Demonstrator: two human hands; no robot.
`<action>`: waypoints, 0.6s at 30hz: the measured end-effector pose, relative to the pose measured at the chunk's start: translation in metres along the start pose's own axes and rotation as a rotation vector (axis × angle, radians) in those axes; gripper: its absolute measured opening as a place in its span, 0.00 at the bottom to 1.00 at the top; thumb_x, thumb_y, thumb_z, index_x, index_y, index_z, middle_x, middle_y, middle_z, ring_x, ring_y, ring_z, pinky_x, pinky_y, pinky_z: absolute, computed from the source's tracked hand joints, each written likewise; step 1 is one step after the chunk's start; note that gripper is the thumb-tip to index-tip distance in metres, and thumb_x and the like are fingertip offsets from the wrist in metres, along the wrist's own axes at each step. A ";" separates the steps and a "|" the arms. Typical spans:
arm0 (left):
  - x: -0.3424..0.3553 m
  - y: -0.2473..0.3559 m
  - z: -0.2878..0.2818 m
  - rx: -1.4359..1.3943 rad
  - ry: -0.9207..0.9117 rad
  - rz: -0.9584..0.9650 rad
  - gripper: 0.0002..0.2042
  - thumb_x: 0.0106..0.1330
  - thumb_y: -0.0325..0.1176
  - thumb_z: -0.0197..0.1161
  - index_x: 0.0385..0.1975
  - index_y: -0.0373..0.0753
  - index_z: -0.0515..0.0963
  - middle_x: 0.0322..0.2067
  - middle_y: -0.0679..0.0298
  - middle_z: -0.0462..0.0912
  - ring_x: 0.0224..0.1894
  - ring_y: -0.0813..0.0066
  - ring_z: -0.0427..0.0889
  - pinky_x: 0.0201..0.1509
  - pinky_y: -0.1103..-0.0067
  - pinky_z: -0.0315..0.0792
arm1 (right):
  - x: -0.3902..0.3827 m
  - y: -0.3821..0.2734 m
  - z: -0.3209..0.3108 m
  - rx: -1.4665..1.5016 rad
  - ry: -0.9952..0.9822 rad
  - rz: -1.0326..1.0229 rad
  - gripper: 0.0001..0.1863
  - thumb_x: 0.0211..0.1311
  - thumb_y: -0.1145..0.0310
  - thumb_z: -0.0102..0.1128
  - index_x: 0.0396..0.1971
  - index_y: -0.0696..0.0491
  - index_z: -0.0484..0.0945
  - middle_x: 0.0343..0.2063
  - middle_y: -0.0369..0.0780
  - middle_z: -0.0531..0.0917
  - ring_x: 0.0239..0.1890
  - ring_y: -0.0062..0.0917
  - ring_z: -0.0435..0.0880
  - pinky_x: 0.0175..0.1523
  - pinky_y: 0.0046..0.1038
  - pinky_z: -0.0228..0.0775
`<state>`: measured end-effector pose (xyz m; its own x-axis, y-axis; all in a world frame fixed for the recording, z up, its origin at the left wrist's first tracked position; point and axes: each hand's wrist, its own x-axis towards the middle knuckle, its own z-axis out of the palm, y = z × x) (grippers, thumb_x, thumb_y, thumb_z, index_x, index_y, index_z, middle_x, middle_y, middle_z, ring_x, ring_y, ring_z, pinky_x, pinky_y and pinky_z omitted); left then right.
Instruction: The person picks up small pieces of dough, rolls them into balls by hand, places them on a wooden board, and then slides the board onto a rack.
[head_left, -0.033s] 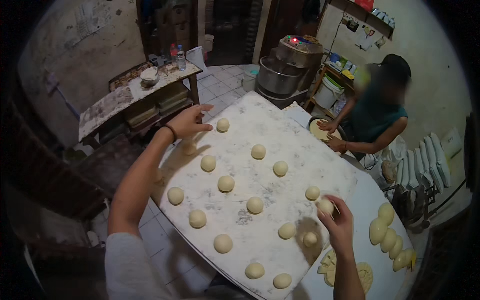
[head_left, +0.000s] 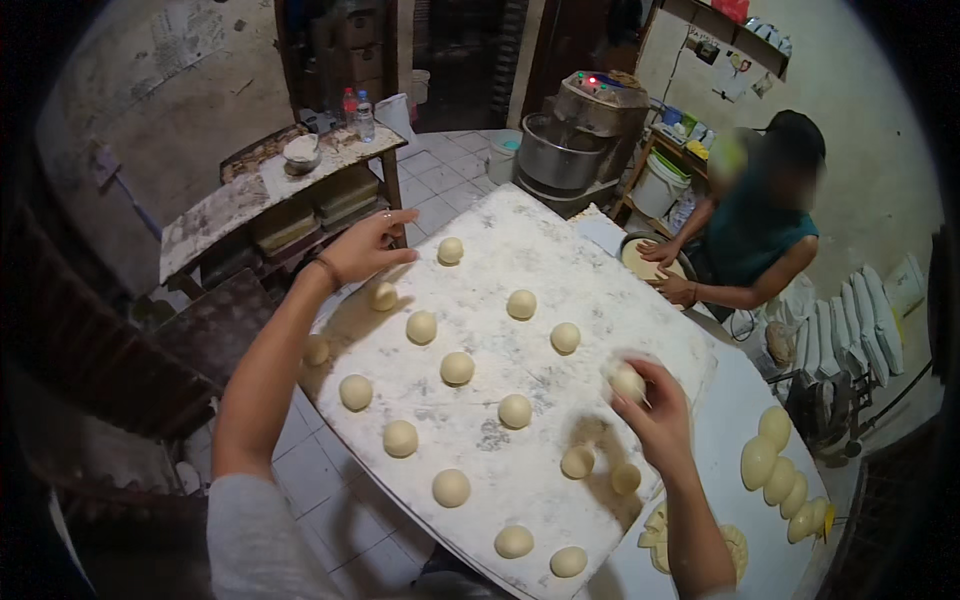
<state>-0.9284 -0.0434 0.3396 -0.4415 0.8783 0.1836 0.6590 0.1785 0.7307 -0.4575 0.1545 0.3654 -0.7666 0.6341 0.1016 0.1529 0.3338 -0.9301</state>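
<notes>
Several round, pale dough balls lie spread over the floured board (head_left: 500,335), among them a dough ball (head_left: 457,368) near its middle. My left hand (head_left: 365,245) hovers over the far-left edge with thumb and fingers apart, holding nothing. Nearest to its fingertips sits a dough ball (head_left: 450,251), and another dough ball (head_left: 384,296) lies below the palm. At the right side, the fingers of my right hand (head_left: 660,410) are curled round a dough ball (head_left: 627,384), smeared by motion. Its shadow falls over a dough ball (head_left: 577,462) and a neighbouring dough ball (head_left: 625,479).
Right of the board, a white surface (head_left: 725,410) bears several oval dough pieces (head_left: 758,462) and flat shaped dough (head_left: 735,550). A person (head_left: 755,230) presses dough in a round pan (head_left: 640,262). Beyond stand a mixer (head_left: 560,150) and, far left, a side table (head_left: 225,212).
My right hand has moved a little to the left and away from me with a dough ball. The ball that lay just beyond it no longer shows separately. My left hand has hardly shifted.
</notes>
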 end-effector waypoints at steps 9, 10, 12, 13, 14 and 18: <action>-0.343 -0.098 -0.020 -0.213 0.531 -0.454 0.18 0.76 0.34 0.67 0.62 0.34 0.80 0.56 0.61 0.86 0.58 0.73 0.82 0.65 0.74 0.75 | 0.232 0.017 0.170 -0.861 -0.170 -0.347 0.32 0.62 0.54 0.73 0.63 0.50 0.77 0.51 0.47 0.85 0.54 0.44 0.85 0.62 0.41 0.78; -0.431 -0.142 -0.008 -0.122 0.588 -0.579 0.18 0.76 0.35 0.67 0.61 0.34 0.81 0.54 0.60 0.86 0.55 0.74 0.83 0.62 0.75 0.76 | 0.236 0.006 0.188 -0.861 -0.144 -0.463 0.33 0.61 0.54 0.73 0.65 0.49 0.76 0.52 0.47 0.85 0.55 0.44 0.85 0.62 0.41 0.78; -0.529 -0.179 0.075 -0.042 0.601 -1.085 0.19 0.73 0.37 0.69 0.58 0.34 0.82 0.50 0.59 0.88 0.50 0.68 0.85 0.57 0.71 0.79 | 0.246 0.011 0.187 -0.937 -0.202 -0.504 0.34 0.60 0.54 0.72 0.66 0.48 0.76 0.53 0.47 0.85 0.57 0.45 0.85 0.61 0.42 0.78; -0.689 -0.210 0.047 -0.187 0.687 -0.994 0.18 0.72 0.40 0.68 0.55 0.34 0.83 0.48 0.56 0.89 0.49 0.63 0.86 0.56 0.67 0.80 | 0.258 -0.019 0.246 -0.789 -0.319 -0.550 0.33 0.60 0.54 0.72 0.66 0.48 0.77 0.53 0.47 0.85 0.57 0.45 0.85 0.61 0.43 0.78; -0.666 -0.225 0.139 -0.021 0.510 -1.101 0.17 0.71 0.41 0.67 0.50 0.33 0.84 0.47 0.49 0.89 0.49 0.55 0.87 0.56 0.65 0.79 | 0.274 0.016 0.223 -0.910 -0.400 -0.465 0.33 0.60 0.55 0.72 0.65 0.48 0.78 0.53 0.47 0.86 0.57 0.45 0.85 0.61 0.43 0.78; -0.763 -0.211 0.268 -0.033 -0.090 -1.485 0.22 0.72 0.50 0.60 0.45 0.36 0.88 0.40 0.48 0.90 0.44 0.50 0.88 0.51 0.63 0.81 | 0.290 0.005 0.186 -0.409 -0.371 -0.320 0.25 0.64 0.55 0.72 0.56 0.52 0.84 0.43 0.42 0.88 0.44 0.31 0.90 0.51 0.34 0.81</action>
<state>-0.5678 -0.6323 -0.1307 -0.6424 -0.0684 -0.7633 -0.3622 0.9048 0.2237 -0.7947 0.2101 0.3242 -0.9675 0.1999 0.1549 0.0504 0.7525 -0.6567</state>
